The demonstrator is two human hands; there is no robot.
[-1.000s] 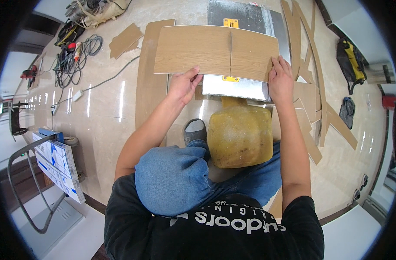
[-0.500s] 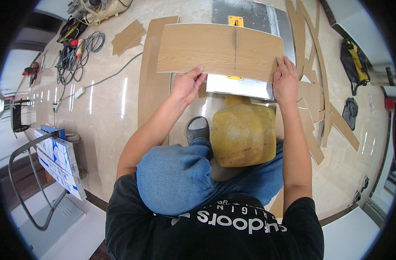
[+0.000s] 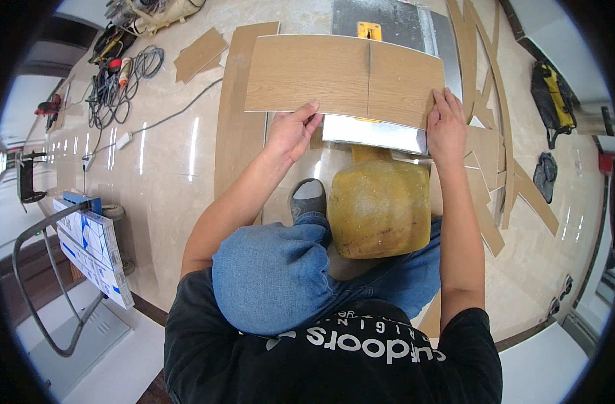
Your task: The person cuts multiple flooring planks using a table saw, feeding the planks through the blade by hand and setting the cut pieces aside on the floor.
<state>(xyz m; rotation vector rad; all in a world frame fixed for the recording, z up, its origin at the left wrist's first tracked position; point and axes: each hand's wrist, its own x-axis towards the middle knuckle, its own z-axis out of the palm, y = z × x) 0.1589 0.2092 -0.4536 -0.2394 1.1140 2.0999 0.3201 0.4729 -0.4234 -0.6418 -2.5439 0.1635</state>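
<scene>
Right now, in the head view, both hands are on one wood-grain board (image 3: 307, 74), which lies crosswise over a metal table (image 3: 375, 135) in front of the person. The left hand (image 3: 291, 135) pinches the board's near edge, thumb on top and fingers curled below. The right hand (image 3: 446, 131) is at the near right corner, its fingers lying close together on the top face; whether the thumb grips underneath, I cannot tell. A dark line runs across the board from far edge to near edge, right of its middle; whether it goes all the way through is unclear. A yellow fitting (image 3: 369, 31) shows on the table just past the far edge, in line with that mark.

Nearer the person, a yellow block (image 3: 380, 209) sits between the legs, beside a grey shoe (image 3: 307, 198). A longer plank (image 3: 239, 141) lies on the floor (image 3: 169, 202) to the left, partly under the board. Strips (image 3: 499, 128) and offcuts (image 3: 481, 149) overlap on the right. Coiled cords (image 3: 142, 66) lie at upper left, and a black-and-yellow bag (image 3: 553, 101) at far right.
</scene>
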